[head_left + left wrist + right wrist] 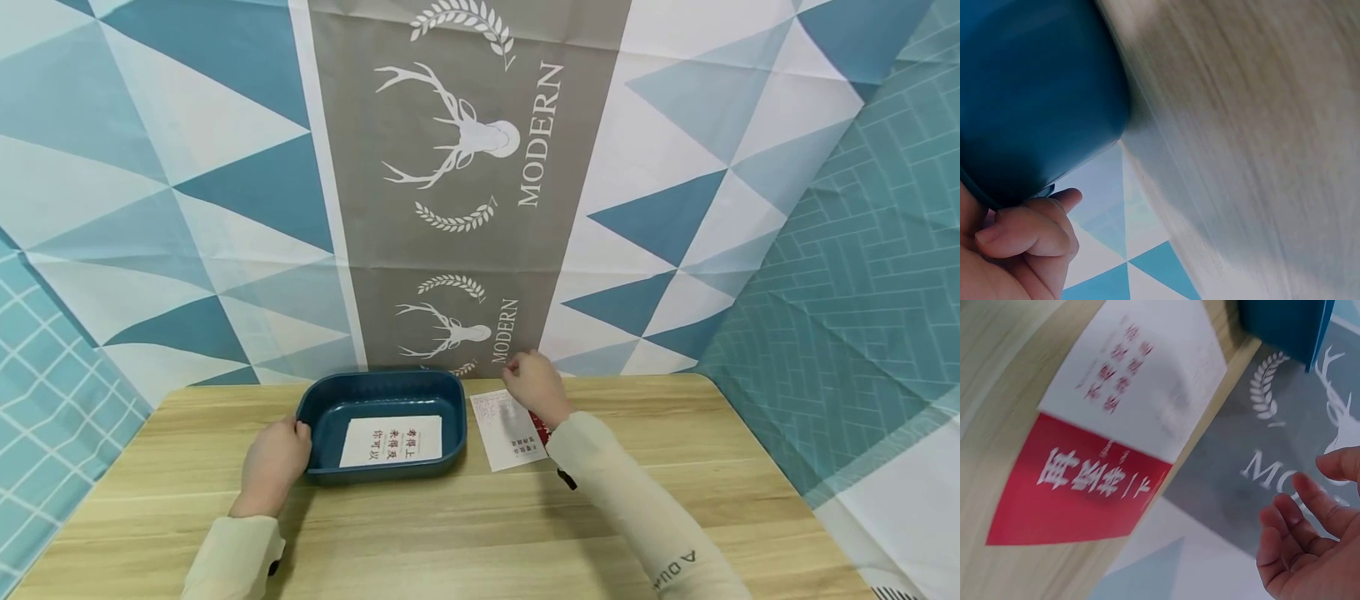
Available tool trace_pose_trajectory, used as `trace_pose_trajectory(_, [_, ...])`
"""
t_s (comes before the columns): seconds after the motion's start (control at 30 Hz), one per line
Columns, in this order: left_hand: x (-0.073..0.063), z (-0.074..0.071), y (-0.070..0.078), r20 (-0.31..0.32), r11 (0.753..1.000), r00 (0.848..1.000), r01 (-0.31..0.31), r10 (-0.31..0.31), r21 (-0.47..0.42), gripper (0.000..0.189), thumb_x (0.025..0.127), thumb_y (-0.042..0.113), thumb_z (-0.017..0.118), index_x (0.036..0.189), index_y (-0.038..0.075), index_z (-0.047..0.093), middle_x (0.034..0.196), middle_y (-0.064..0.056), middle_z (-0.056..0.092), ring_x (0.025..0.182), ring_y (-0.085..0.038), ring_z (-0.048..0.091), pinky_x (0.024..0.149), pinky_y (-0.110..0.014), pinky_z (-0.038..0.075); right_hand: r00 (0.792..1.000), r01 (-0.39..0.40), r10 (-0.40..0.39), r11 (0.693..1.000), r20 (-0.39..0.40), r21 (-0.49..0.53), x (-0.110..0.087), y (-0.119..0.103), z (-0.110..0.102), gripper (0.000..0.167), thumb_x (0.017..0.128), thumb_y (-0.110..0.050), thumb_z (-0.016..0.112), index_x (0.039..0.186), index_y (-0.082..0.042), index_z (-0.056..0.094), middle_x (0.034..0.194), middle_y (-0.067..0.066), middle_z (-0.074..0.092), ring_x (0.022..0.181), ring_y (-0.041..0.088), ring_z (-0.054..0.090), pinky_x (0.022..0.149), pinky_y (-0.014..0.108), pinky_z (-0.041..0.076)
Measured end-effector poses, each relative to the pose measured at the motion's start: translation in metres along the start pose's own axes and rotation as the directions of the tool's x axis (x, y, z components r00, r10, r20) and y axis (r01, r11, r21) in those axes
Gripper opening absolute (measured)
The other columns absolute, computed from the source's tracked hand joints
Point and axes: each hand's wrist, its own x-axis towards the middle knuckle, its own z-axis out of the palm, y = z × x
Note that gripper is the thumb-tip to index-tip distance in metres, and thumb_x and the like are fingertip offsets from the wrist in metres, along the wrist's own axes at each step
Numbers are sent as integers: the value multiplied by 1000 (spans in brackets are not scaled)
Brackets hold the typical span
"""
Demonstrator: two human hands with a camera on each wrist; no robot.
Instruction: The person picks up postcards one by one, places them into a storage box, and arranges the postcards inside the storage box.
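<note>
A dark blue plastic basin (367, 477) stands on the wooden table with white cards (393, 439) printed in red lying flat inside. My left hand (274, 462) grips the basin's left rim, its fingers curled at the edge in the left wrist view. To the right of the basin lies a white printed card (510, 433), with a red card (1079, 481) alongside it, their edges meeting or overlapping. My right hand (1313, 540) hovers above these cards with loosely bent fingers and nothing in its grasp. In the head view the right wrist partly hides the red card.
The light wooden table (420, 533) extends in front and to both sides. Right behind the basin rises a patterned wall covering (450, 250) with deer heads and triangles. A tile-patterned covering (840, 292) stands at the right side.
</note>
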Motion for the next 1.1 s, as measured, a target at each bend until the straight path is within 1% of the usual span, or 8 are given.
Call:
trace_pose_trajectory(0.1, [1,0,0,-3,1000,1000,-1,1,2,33,95,15,32,73,0,51,81,-25,58,67,-30,53,66,-50,44,1000,-23,23,1000,0,6,-1,10,-3,25,90,-22,55,98,-1,68,95,12,64,88,24,58,78,40,49])
trace_pose_trajectory(0.23, [1,1,-1,-8,1000,1000,-2,2,5,33,95,14,32,72,0,52,82,-26,59,67,-31,54,66,-51,45,995,-91,90,996,37,14,-2,21,-6,27,90,-24,55,100,-1,66,97,13,61,84,23,57,74,38,49])
trace_pose_trajectory(0.4, [1,1,0,-6,1000,1000,4,-4,1,33,95,14,32,70,2,48,76,-21,56,65,-28,50,63,-46,43,987,-152,149,987,57,48,-4,35,-9,26,89,-23,57,99,0,65,93,13,59,78,21,53,69,35,48])
trace_pose_trajectory(0.57, [1,1,0,-2,1000,1000,-6,6,1,33,95,15,31,69,2,47,72,-18,53,63,-27,47,61,-43,42,978,-204,199,975,68,83,-6,46,-11,25,89,-22,57,97,0,65,96,13,64,80,21,56,72,37,49])
trace_pose_trajectory(0.77, [1,1,-1,-8,1000,1000,-15,15,6,32,95,15,32,71,1,48,74,-20,55,63,-27,48,62,-44,42,966,-253,248,964,72,74,-10,56,-10,25,90,-24,56,98,-1,62,99,14,63,84,24,56,78,41,49])
trace_pose_trajectory(0.93, [0,0,0,1,1000,1000,-14,14,2,33,95,15,32,75,-1,51,78,-23,57,64,-28,49,63,-45,43,950,-306,298,948,96,86,-14,65,-7,27,90,-24,56,99,0,61,98,15,63,84,24,56,77,40,49])
trace_pose_trajectory(1.1, [0,-1,0,6,1000,1000,-14,13,3,33,95,14,32,75,-1,51,76,-22,56,64,-27,48,62,-44,43,928,-362,349,927,135,93,-15,73,-2,26,91,-25,55,98,-1,61,97,13,63,84,23,56,76,38,49])
